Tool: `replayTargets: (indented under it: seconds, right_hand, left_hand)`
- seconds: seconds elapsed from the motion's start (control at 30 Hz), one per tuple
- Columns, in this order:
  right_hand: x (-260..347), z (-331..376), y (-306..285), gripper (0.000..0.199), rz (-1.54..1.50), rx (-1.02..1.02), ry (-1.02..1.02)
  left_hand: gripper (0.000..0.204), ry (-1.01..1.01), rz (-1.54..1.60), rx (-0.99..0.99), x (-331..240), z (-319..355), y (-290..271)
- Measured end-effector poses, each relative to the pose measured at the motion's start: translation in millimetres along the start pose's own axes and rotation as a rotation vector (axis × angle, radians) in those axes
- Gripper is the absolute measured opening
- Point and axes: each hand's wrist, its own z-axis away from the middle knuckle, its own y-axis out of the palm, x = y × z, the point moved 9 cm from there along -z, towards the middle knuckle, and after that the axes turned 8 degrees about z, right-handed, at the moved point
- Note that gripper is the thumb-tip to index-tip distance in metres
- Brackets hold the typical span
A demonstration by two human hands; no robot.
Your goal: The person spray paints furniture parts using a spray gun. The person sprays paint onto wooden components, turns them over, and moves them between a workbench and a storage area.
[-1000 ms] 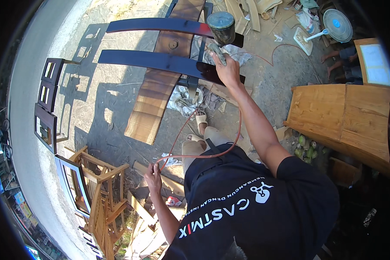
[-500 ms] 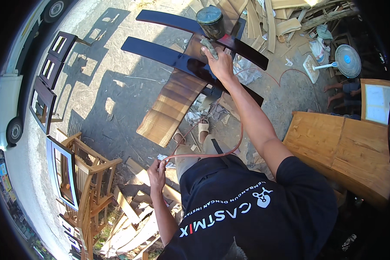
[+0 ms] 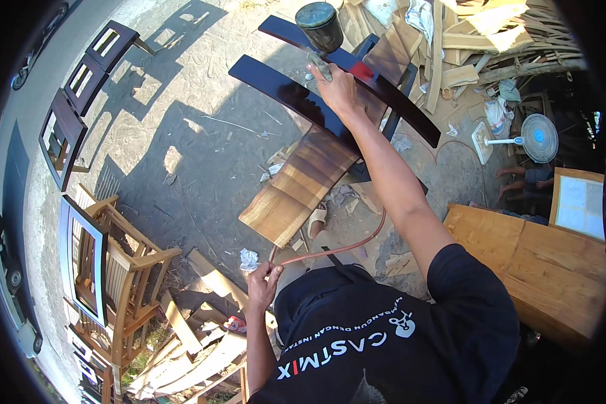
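Observation:
My right hand [image 3: 341, 94] is closed around the grip of a spray gun [image 3: 320, 28] with a dark round cup. The gun is over two long, glossy dark boards [image 3: 286, 94], nearer their left ends. These boards lie crosswise over a brown wooden plank [image 3: 296, 192] with visible grain. Low in the middle, my left hand [image 3: 262, 284] pinches a reddish-brown hose [image 3: 340, 249], which loops in front of my body toward my right arm. The gun's nozzle and trigger are hard to make out.
Dark frames [image 3: 91, 81] and a slatted wooden bench [image 3: 131, 262] stand at left. Wood scraps [image 3: 202, 350] lie at lower left, more offcuts at upper right. A fan [image 3: 539, 138] and a wooden cabinet [image 3: 518, 256] are at right, with another person's limbs [image 3: 515, 180] between them.
The view has shifted, so the boards and plank appear farther right. My right hand has carried the spray gun toward the boards' left ends. My left hand still holds the hose.

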Motion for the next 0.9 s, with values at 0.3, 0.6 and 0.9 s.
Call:
replayTargets:
  seconds: [0.3,0.6,0.9]
  right_hand:
    - [68.3,-49.4,58.3,0.060,-0.026,0.076,-0.069]
    - [109.9,-73.5,85.7,0.066,0.026,0.096,-0.084]
    - [-0.3,14.2,19.5,0.058,0.107,-0.008,0.124]
  left_hand:
    - [0.033,-0.088,0.098,0.005,-0.2,0.6,-1.5]
    - [0.034,-0.121,0.080,0.015,14.3,1.1,-12.0]
    - [0.041,-0.064,0.009,0.061,23.8,-8.0,-38.0]
